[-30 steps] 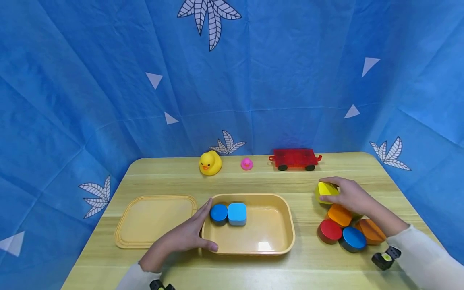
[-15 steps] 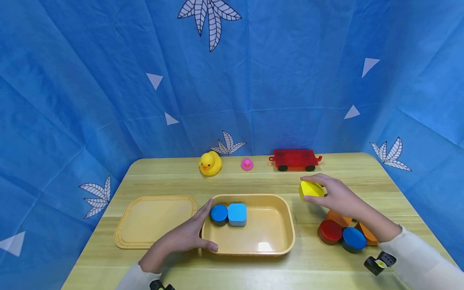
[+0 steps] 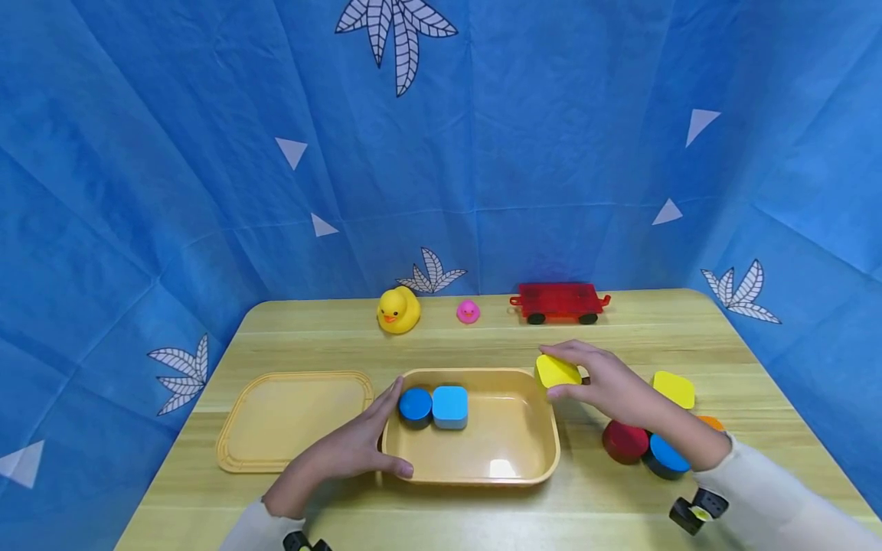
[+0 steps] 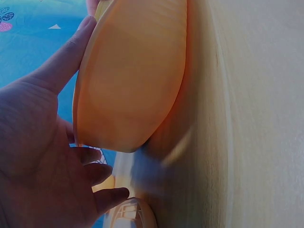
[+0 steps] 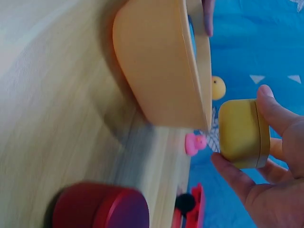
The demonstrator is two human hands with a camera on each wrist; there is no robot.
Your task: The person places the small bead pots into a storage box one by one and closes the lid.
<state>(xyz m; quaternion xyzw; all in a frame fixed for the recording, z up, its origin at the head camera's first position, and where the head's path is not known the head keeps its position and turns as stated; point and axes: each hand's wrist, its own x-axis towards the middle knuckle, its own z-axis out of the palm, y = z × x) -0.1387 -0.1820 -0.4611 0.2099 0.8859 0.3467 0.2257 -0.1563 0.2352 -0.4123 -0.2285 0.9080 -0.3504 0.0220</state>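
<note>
My left hand [image 3: 347, 448] holds the left end of a beige plastic box [image 3: 492, 481], with its thumb at the front rim and fingers toward the back corner. Inside the box, at the left, a dark blue round block [image 3: 416, 402] stands beside a light blue square block [image 3: 450, 401]. Raised at the box's back right corner is a yellow rounded-square block [image 3: 556, 372], pinched between thumb and fingers of my right hand [image 3: 609, 383]. The right wrist view shows that yellow block [image 5: 239, 133] beyond the box's end wall [image 5: 152, 61], level with its rim.
Right of the box lie a red round block [image 3: 625, 442], a blue round block [image 3: 664, 461], another yellow block [image 3: 674, 389] and a partly hidden orange one [image 3: 712, 422]. A beige lid [image 3: 292, 421] lies left. Behind stand a yellow duck [image 3: 398, 310], pink duck [image 3: 468, 311] and red wagon [image 3: 560, 302].
My right hand has lifted the yellow block from the group at right and carried it left to the box's right end. My left hand has stayed on the box.
</note>
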